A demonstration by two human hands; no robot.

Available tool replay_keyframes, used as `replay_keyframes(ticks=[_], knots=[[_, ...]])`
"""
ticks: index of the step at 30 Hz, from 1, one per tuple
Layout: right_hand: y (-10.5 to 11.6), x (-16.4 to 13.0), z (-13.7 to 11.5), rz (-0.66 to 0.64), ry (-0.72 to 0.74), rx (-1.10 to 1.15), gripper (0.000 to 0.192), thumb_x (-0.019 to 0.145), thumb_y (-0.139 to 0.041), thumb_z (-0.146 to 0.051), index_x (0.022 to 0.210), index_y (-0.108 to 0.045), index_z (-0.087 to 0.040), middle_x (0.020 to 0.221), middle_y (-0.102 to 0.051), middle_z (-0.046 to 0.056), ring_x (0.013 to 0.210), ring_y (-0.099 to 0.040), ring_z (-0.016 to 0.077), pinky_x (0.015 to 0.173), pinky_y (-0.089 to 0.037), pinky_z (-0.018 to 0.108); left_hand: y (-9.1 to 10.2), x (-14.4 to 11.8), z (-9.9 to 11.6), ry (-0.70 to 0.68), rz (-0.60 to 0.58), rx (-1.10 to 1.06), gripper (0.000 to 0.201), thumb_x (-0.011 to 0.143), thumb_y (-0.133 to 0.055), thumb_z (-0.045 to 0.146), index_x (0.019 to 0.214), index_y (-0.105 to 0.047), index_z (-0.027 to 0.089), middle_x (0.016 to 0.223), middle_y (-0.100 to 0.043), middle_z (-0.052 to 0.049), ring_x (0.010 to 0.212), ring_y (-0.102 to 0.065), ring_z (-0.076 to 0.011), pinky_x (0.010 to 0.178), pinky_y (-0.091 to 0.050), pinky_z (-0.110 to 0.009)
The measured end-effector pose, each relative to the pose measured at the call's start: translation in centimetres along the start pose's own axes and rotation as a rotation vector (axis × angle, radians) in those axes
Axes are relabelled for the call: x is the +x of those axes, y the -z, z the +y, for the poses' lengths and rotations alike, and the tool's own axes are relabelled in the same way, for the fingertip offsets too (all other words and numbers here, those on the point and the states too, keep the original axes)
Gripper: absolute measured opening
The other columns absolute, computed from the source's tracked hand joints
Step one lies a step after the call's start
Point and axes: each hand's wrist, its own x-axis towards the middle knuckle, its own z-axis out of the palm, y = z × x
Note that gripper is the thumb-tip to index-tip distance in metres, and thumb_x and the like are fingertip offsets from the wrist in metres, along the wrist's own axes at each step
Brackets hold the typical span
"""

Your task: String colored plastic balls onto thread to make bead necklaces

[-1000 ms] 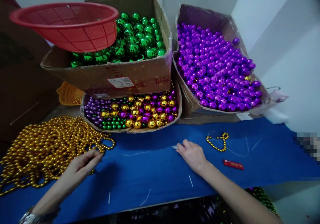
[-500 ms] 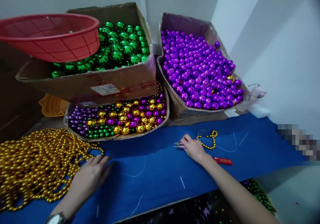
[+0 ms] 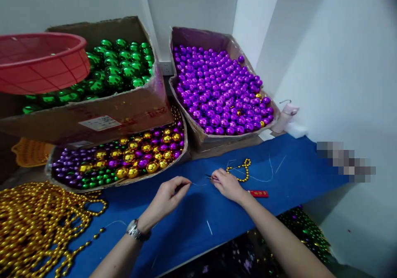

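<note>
Your left hand [image 3: 166, 197] pinches a thin white thread [image 3: 197, 184]; your right hand [image 3: 227, 184] grips small scissors [image 3: 208, 177] at its other end, above the blue table [image 3: 297, 174].

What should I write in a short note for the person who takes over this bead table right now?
Left hand: pinches a thin thread above the blue table.
Right hand: holds a small metal tool at the thread's other end; I cannot tell what kind.
Nearby: short gold bead strand and red lighter beside the right hand; gold bead pile at left; mixed bead box, green and purple boxes behind.
Done: no bead shows on the thread.
Left: probably all the threading.
</note>
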Motion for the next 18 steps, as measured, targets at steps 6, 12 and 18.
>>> replay_keyframes(ticks=[6, 12, 18], knots=[[-0.3, 1.3, 0.9, -0.081, 0.018, 0.043, 0.026, 0.09, -0.056, -0.033, 0.108, -0.057, -0.014, 0.108, -0.059, 0.006, 0.089, -0.06, 0.0173, 0.076, -0.051, 0.036, -1.1, 0.6, 0.4, 0.056, -0.072, -0.139, 0.028, 0.087, -0.047, 0.038, 0.093, -0.064, 0.018, 0.086, -0.068, -0.003, 0.077, -0.06, -0.0177, 0.069, -0.046, -0.025], [1.0, -0.7, -0.4, -0.01, 0.067, 0.18, 0.017, 0.093, -0.048, -0.028, 0.101, -0.054, -0.015, 0.096, -0.061, 0.004, 0.084, -0.06, 0.0161, 0.073, -0.048, 0.032, -1.2, 1.8, 0.5, 0.193, 0.107, -0.375, 0.034, 0.083, -0.051, 0.045, 0.094, -0.063, 0.016, 0.091, -0.065, -0.006, 0.075, -0.059, -0.0169, 0.07, -0.047, -0.027], [5.5, -7.1, -3.3, 0.045, 0.187, 0.397, 0.009, 0.092, -0.048, -0.028, 0.088, -0.046, -0.021, 0.083, -0.059, -0.001, 0.073, -0.056, 0.012, 0.064, -0.041, 0.021, -4.0, 4.2, 3.9, 0.029, -0.251, -0.64, 0.046, 0.089, -0.039, 0.05, 0.105, -0.062, 0.014, 0.07, -0.059, -0.003, 0.066, -0.055, -0.0147, 0.063, -0.045, -0.026]])
